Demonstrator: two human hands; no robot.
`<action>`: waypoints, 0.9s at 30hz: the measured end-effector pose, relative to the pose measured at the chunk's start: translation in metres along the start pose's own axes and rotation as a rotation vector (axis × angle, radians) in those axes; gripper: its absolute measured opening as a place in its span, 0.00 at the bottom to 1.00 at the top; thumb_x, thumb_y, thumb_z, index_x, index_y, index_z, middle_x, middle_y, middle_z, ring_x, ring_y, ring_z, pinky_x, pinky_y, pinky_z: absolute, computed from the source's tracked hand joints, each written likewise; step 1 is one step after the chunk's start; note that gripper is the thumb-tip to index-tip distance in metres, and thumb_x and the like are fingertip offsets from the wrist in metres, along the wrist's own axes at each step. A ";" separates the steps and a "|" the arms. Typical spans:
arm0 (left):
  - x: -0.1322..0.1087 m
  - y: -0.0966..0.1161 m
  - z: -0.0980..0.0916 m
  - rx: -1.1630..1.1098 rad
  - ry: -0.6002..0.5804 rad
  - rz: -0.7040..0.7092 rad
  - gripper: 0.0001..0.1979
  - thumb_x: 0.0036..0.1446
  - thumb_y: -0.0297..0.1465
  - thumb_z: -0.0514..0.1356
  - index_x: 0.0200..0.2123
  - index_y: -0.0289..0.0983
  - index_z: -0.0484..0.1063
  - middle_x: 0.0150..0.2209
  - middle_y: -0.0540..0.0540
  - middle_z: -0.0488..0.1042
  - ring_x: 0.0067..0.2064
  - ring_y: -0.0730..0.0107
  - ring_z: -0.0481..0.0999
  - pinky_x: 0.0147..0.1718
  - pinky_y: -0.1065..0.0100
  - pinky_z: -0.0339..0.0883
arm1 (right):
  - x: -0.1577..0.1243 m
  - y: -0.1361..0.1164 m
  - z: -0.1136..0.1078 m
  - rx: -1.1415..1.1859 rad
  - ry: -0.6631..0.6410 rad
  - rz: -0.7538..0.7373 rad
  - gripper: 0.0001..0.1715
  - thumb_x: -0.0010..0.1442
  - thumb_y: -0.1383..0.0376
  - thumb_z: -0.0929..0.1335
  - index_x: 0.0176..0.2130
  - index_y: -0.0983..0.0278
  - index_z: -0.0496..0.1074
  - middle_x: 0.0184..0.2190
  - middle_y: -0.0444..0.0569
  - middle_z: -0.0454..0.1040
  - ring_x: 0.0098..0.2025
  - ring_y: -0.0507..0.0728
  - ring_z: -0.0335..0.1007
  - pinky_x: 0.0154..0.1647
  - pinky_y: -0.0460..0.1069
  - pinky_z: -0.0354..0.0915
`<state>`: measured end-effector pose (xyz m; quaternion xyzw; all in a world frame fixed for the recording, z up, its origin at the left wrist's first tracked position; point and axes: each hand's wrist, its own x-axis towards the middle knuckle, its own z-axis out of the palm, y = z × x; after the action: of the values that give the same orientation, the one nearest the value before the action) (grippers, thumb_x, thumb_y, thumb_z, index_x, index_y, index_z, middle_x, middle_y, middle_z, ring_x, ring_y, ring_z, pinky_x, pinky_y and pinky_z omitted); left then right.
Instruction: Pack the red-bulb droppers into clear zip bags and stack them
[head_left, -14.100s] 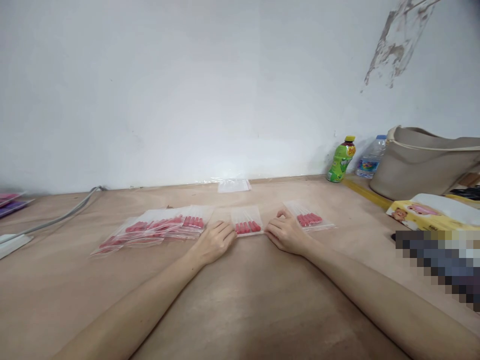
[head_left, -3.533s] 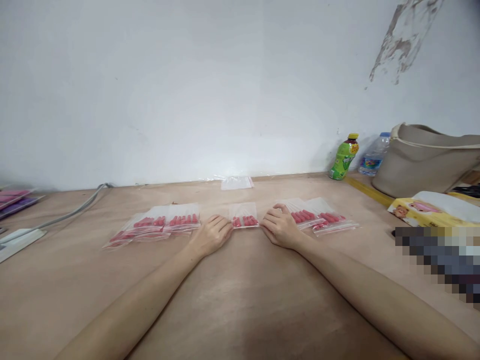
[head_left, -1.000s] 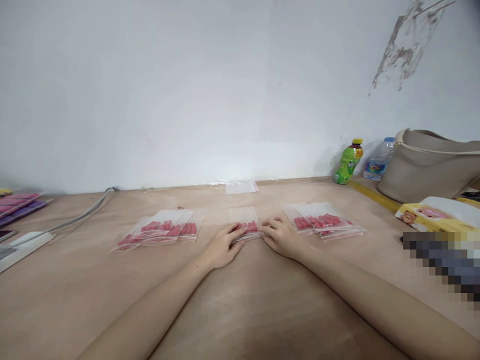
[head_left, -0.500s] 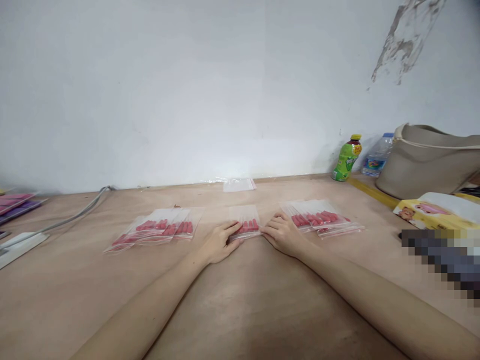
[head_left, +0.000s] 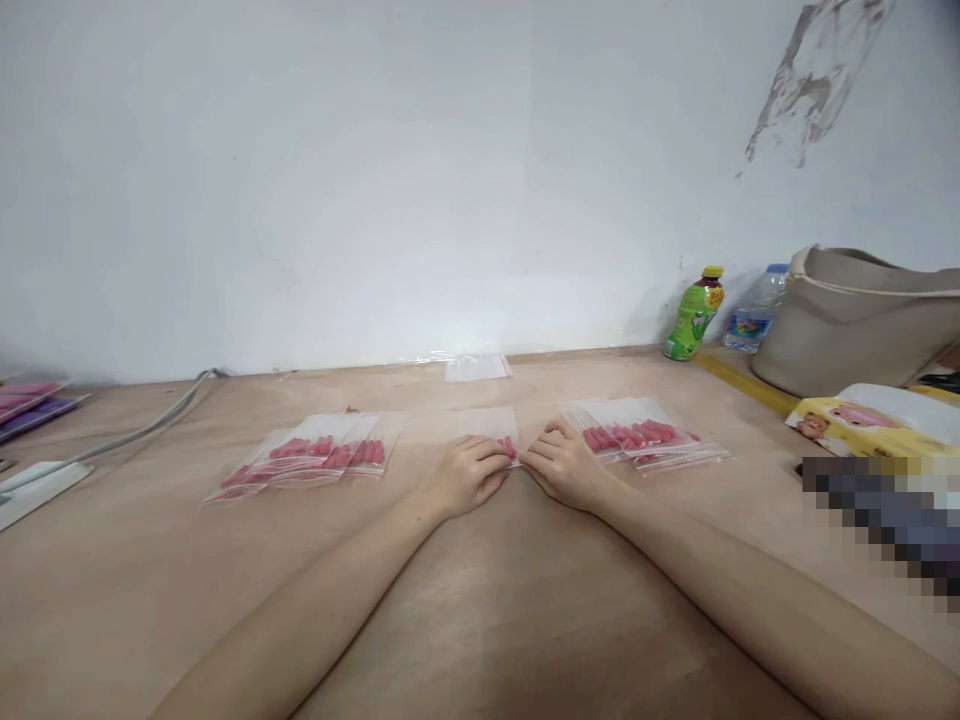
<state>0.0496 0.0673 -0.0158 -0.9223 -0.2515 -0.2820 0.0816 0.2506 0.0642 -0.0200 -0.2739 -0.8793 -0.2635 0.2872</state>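
A clear zip bag [head_left: 493,422] with red stick-like pieces lies flat on the table in front of me. My left hand [head_left: 466,476] is closed on its near edge, thumb and fingers pinched close to the right corner, and it covers much of the bag. At that corner my right hand [head_left: 562,466] pinches the same edge with curled fingers. The two sets of fingertips are almost together. Left of my hands lies an overlapping group of filled zip bags [head_left: 319,450]. A second group of filled bags [head_left: 637,432] lies just beyond my right hand.
Flat clear bags [head_left: 478,368] lie near the wall. A green bottle [head_left: 694,318], a water bottle [head_left: 752,315] and a beige bin [head_left: 855,320] stand at the back right. A yellow packet [head_left: 847,420] is at the right. A grey cable [head_left: 161,422] crosses the left.
My left hand has slid right along the bag's near edge, towards my right hand, and now covers more of the red pieces. My right hand has stayed at the right corner.
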 end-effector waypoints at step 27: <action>0.014 0.002 0.012 0.208 0.058 0.167 0.13 0.58 0.24 0.47 0.27 0.34 0.69 0.30 0.44 0.73 0.35 0.67 0.71 0.36 0.65 0.64 | 0.003 0.000 0.000 0.018 -0.005 -0.037 0.13 0.58 0.69 0.58 0.25 0.65 0.66 0.22 0.45 0.68 0.29 0.51 0.56 0.41 0.51 0.51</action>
<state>0.0667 0.0750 -0.0183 -0.9180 -0.1993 -0.2732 0.2072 0.2484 0.0655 -0.0183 -0.2553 -0.8873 -0.2600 0.2827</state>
